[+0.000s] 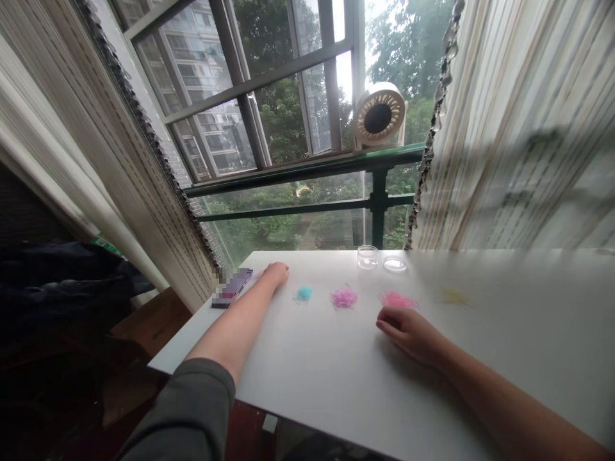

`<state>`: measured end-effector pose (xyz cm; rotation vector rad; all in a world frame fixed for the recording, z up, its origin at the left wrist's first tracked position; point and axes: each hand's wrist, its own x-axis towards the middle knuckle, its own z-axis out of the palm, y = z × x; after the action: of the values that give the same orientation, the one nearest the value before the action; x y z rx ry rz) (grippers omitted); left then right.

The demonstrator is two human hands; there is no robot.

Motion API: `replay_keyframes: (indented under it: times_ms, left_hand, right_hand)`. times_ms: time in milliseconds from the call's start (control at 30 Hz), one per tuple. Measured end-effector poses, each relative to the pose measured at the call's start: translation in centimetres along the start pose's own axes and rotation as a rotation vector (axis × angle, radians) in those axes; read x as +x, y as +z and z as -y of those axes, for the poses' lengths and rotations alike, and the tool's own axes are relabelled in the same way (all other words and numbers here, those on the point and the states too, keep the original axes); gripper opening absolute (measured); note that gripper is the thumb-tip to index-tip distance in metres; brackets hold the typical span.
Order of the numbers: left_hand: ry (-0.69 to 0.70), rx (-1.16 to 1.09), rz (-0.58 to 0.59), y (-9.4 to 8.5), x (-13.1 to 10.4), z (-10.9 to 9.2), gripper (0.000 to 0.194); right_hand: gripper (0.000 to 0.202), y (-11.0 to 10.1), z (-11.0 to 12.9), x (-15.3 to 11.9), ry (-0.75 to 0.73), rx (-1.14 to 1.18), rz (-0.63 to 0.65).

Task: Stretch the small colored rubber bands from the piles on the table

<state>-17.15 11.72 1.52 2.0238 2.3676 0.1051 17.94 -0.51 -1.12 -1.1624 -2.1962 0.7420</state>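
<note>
Four small piles of thin, band-like strands lie in a row on the white table (307,378): a blue pile (303,294), a purple-pink pile (344,296), a bright pink pile (398,299) and a yellow pile (455,296). My left hand (275,274) is closed near the table's far edge, left of the blue pile; what it holds, if anything, is hidden. Just in front of the bright pink pile, my right hand (406,328) has its fingers curled together, and their contents cannot be made out.
Near the far edge stand a clear round container (368,257) and a clear ring-like lid (394,264). A flat purple box (233,288), partly blurred out, lies beyond my left forearm. Behind the table are a green railing (307,207), a white fan (379,116) and curtains.
</note>
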Motion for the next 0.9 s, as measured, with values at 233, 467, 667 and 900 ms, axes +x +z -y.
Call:
replay_keyframes:
  times_ms: [233, 467, 667, 900]
  left_hand:
    - [0.041, -0.053, -0.045, 0.5, 0.0, 1.2, 0.031]
    - [0.115, -0.103, -0.037, 0.4, 0.5, 1.6, 0.025]
    - [0.174, -0.142, -0.05, 0.2, 0.6, 1.5, 0.024]
    - [0.205, -0.168, -0.045, 0.5, 0.2, 1.0, 0.024]
  right_hand:
    - [0.021, 0.0, 0.3, 0.1, 0.015, -0.004, -0.004]
    - [0.021, 0.0, 0.0, 0.0, 0.011, 0.003, -0.023]
    - [0.021, 0.1, -0.2, 0.1, -0.001, 0.008, -0.026]
    - [0.019, 0.0, 0.0, 0.1, 0.016, -0.01, -0.008]
